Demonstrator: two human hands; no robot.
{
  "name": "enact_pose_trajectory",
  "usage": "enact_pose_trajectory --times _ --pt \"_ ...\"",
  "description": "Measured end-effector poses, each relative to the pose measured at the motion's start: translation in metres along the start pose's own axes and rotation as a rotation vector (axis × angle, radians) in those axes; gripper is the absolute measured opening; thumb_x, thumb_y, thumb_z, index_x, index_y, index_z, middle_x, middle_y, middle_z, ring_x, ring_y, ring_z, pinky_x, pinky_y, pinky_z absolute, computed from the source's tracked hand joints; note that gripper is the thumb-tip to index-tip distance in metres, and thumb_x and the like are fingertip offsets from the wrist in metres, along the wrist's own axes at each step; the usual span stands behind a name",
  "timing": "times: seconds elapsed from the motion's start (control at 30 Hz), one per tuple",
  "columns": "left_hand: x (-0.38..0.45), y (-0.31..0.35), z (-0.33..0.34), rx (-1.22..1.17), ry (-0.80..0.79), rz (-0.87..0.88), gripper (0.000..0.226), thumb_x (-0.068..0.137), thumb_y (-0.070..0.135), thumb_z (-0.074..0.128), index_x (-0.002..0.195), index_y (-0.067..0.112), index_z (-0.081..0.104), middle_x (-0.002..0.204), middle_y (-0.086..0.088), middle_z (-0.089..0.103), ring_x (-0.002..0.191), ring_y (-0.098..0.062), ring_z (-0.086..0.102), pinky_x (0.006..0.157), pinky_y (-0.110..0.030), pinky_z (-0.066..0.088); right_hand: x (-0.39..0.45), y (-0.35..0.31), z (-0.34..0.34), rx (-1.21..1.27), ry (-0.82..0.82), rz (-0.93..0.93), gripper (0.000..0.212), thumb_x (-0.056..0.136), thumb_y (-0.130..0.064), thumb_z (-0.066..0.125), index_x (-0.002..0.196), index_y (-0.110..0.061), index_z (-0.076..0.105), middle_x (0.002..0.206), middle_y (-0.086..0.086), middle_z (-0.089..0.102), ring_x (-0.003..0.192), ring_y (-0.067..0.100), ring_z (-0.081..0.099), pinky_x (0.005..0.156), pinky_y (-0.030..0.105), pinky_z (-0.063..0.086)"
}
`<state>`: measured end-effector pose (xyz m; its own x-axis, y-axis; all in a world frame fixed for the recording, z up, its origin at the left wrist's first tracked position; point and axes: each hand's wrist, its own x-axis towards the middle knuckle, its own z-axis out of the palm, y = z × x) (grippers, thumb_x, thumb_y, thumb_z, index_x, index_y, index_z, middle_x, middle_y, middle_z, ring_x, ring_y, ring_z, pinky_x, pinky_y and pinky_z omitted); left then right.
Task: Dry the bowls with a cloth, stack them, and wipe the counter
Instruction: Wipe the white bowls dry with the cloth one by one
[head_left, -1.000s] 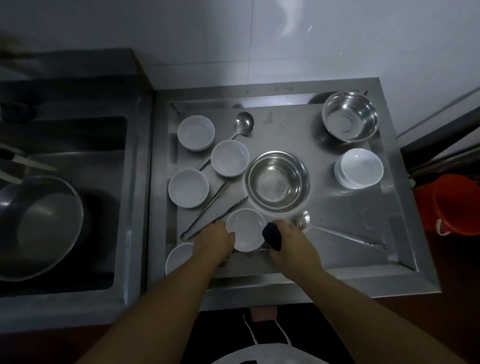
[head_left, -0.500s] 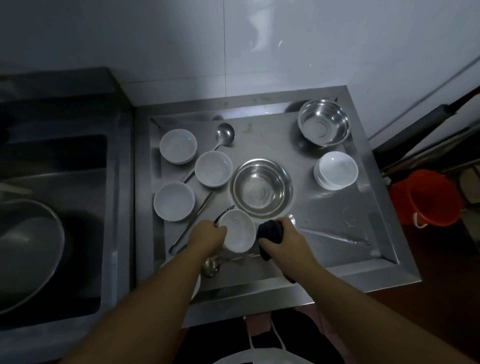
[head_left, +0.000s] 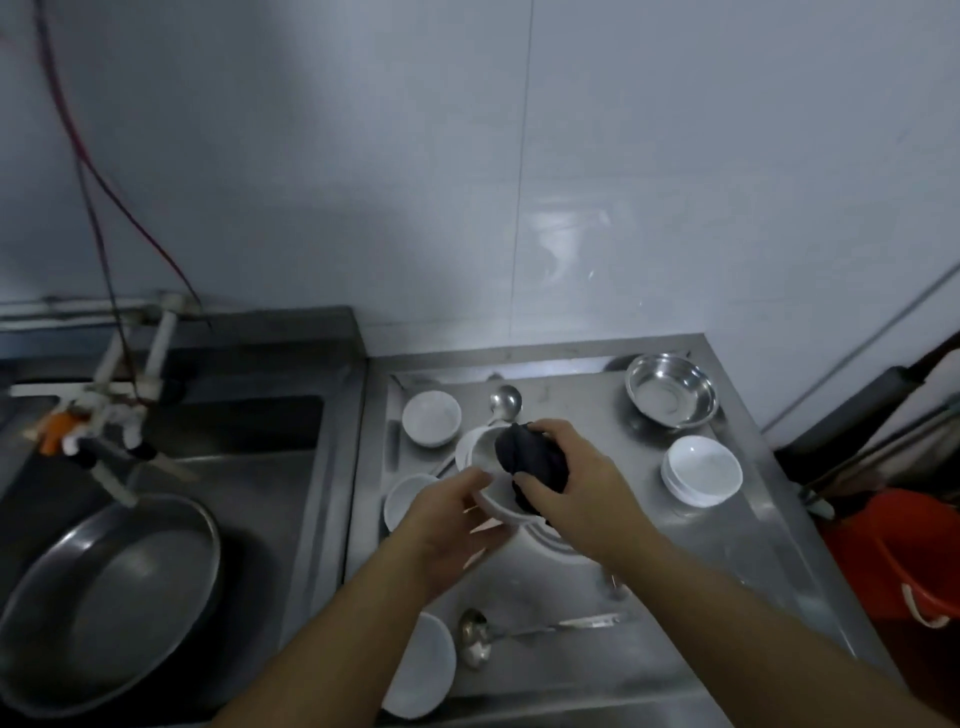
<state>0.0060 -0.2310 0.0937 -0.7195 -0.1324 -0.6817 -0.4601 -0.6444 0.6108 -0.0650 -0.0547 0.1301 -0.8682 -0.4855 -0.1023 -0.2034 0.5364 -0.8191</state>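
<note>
My left hand (head_left: 451, 525) holds a white bowl (head_left: 480, 452) raised above the steel counter (head_left: 727, 545), tilted toward me. My right hand (head_left: 576, 483) grips a dark cloth (head_left: 530, 460) and presses it into that bowl. More white bowls stand on the counter: one at the back left (head_left: 431, 418), one partly hidden behind my left hand (head_left: 408, 499), a stack at the right (head_left: 701, 470), and one at the front edge (head_left: 423, 667).
A steel bowl (head_left: 671, 389) stands at the back right. One ladle (head_left: 503, 402) lies at the back, another (head_left: 478, 636) at the front. On the left, a sink holds a large steel basin (head_left: 109, 597) under a tap (head_left: 111, 467). An orange bucket (head_left: 904, 556) stands at the right.
My left hand has lifted the white bowl off the counter. My right hand has brought the cloth into the bowl. The camera has tilted upward, showing more wall.
</note>
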Motion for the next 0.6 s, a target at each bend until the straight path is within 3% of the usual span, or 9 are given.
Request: enact_pose_trajectory --times 0.13,0.2,0.3,0.37,0.5,0.6 --pt "-0.034 0.034 0.015 -0.001 -0.137 0.132 0.045 0.098 0.011 0.059 0.141 -0.003 0.057 0.126 -0.024 0.07 0.1 -0.034 0.072 0.09 -0.044 0.063 0.002 -0.039 0.0 -0.075 0.083 -0.169 0.056 0.088 -0.037 0.077 0.14 -0.04 0.054 0.127 -0.011 0.064 0.109 0.008 0.061 0.094 0.029 0.054" --pt "-0.05 0.049 0.017 0.046 -0.205 0.179 0.054 0.098 0.02 0.064 0.147 0.003 0.05 0.138 -0.026 0.065 0.115 -0.04 0.068 0.103 -0.049 0.056 0.001 -0.056 -0.003 -0.031 0.115 -0.217 0.055 0.087 -0.045 0.076 0.137 -0.044 0.055 0.123 -0.014 0.065 0.107 0.006 0.062 0.09 0.028 0.055" --pt "-0.068 0.065 0.011 0.094 -0.281 0.196 0.064 0.097 0.049 0.065 0.147 0.01 0.058 0.145 -0.024 0.062 0.131 -0.04 0.06 0.117 -0.05 0.043 -0.002 -0.077 -0.009 0.04 0.105 -0.245 0.052 0.083 -0.056 0.065 0.133 -0.053 0.053 0.116 -0.021 0.066 0.103 0.003 0.064 0.083 0.024 0.054" --pt "-0.075 0.069 0.005 0.093 -0.294 0.211 0.069 0.094 0.057 0.064 0.147 0.014 0.06 0.148 -0.021 0.06 0.138 -0.041 0.056 0.12 -0.051 0.04 -0.005 -0.087 -0.013 0.087 0.068 -0.261 0.051 0.083 -0.052 0.06 0.133 -0.057 0.052 0.114 -0.021 0.068 0.102 0.003 0.065 0.081 0.023 0.053" --pt "-0.084 0.069 0.001 0.08 -0.342 0.218 0.101 0.071 0.078 0.07 0.152 0.019 0.053 0.148 -0.017 0.062 0.139 -0.038 0.057 0.118 -0.053 0.045 -0.013 -0.099 -0.018 0.08 -0.018 -0.356 0.055 0.083 -0.044 0.065 0.134 -0.058 0.05 0.121 -0.026 0.068 0.111 0.0 0.066 0.086 0.017 0.054" --pt "-0.083 0.068 0.002 -0.034 -0.434 0.178 0.107 0.072 0.083 0.063 0.154 0.016 0.049 0.15 -0.022 0.058 0.14 -0.042 0.054 0.115 -0.06 0.044 -0.017 -0.1 -0.023 -0.033 -0.049 -0.462 0.057 0.086 -0.04 0.069 0.139 -0.053 0.051 0.126 -0.023 0.066 0.114 0.003 0.064 0.093 0.02 0.054"
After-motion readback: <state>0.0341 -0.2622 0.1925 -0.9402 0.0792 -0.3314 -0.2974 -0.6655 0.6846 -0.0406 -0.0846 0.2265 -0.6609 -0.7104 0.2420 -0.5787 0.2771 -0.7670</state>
